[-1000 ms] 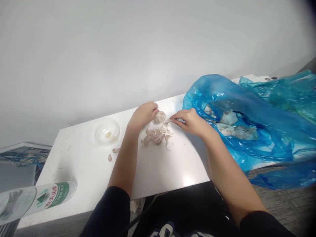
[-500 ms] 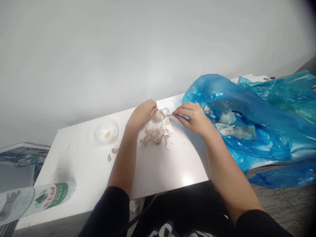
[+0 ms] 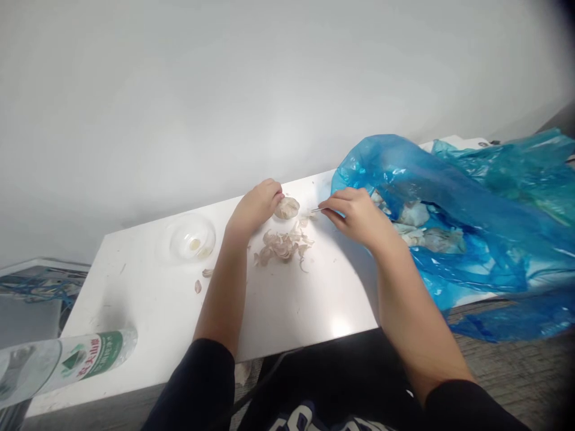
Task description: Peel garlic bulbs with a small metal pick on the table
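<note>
My left hand (image 3: 265, 200) is closed at the far side of the table, its fingertips on a garlic bulb (image 3: 287, 208) with pale papery skin. My right hand (image 3: 353, 212) pinches a thin metal tool (image 3: 317, 209), whose kind I cannot make out. The tool's tip points left toward the bulb and stands apart from it. Below the bulb lies a heap of garlic skins (image 3: 282, 246), with a few loose flakes up near the tool.
A clear bowl (image 3: 179, 239) with a pale piece inside stands left. Two skin scraps (image 3: 198, 287) lie below it. A water bottle (image 3: 85, 359) lies at the near left. On the right spreads a blue plastic bag (image 3: 390, 158) holding garlic bulbs (image 3: 413, 214). A wall rises behind the table.
My right hand and the tool have drawn back slightly to the right, away from the bulb. A whitish rounded thing seen beside the bulb no longer shows. My left hand stays almost in place.
</note>
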Motion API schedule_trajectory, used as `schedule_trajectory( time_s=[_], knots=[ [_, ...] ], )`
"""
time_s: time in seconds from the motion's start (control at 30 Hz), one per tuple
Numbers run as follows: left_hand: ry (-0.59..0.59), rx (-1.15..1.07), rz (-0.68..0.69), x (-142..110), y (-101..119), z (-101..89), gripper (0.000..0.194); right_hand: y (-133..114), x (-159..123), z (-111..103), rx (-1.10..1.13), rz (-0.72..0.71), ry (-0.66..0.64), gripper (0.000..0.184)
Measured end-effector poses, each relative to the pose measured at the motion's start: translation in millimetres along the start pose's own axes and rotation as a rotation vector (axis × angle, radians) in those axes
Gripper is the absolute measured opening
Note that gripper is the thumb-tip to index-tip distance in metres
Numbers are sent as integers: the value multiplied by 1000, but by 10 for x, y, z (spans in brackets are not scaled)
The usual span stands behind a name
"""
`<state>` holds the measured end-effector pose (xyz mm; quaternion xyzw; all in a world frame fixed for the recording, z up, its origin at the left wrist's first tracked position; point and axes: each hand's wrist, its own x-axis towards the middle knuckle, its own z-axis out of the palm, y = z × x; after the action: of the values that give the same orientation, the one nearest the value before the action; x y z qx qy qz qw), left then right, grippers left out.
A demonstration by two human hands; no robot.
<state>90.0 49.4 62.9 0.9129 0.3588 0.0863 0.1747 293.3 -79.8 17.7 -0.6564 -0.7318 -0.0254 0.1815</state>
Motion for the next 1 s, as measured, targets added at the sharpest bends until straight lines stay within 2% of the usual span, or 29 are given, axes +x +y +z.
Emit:
schedule_trajectory(
  time_s=[0.17, 0.3, 0.37, 0.4, 0.47, 0.53, 0.6, 0.67, 0.73, 0.87, 1.0],
  knots=[
    [8, 3, 6, 1, -16, 4, 19, -69, 18, -81, -55, 93, -173, 28],
    [1, 10, 10, 6, -30, 11, 20, -117, -27, -176, -106, 348, -425, 28],
    [-2, 14, 5, 7, -31, 11, 19, -105, -70, -197, -111, 428, -453, 28],
    [-2, 16, 5, 7, -31, 10, 19, -88, -88, -198, -106, 425, -403, 28],
    [-4, 19, 5, 5, -27, 9, 19, -46, -106, -181, -82, 368, -204, 26],
    [-7, 22, 9, 2, -18, 8, 19, -15, -88, -139, 19, 249, 11, 24],
    [-4, 29, 10, 0, -2, 9, 20, -20, -40, -74, 200, 86, 135, 22],
    [0, 42, 15, 0, 23, 10, 20, -64, 22, 11, 359, -35, 173, 21],
    [-3, 54, 25, 0, 54, 10, 19, -125, 79, 104, 423, -69, 201, 21],
    [-9, 61, 55, -3, 106, 8, 19, -198, 141, 250, 477, -36, 226, 21],
    [3, 67, 75, -15, 121, 2, 19, -186, 145, 290, 537, 19, 207, 21]
  ],
)
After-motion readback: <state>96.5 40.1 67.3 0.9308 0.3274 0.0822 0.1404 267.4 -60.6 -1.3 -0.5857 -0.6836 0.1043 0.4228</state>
